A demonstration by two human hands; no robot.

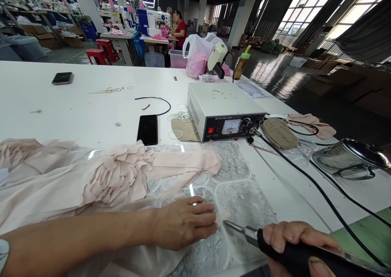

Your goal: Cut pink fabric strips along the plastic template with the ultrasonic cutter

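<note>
My left hand lies flat, palm down, on sheer pale pink fabric over a clear patterned mat. Its fingers are stretched out to the right. My right hand is wrapped round a black handheld tool at the lower right. The tool's metal tip points left and touches down at the fabric's edge, just beside my left fingertips. Gathered pale pink fabric pieces lie beyond my left forearm. A cable and a beige control box with a lit red switch stand behind the mat.
A black phone and rubber bands lie left of the box. Right of it are a brown fabric stack and a lidded glass jug. People sit at sewing machines in the background.
</note>
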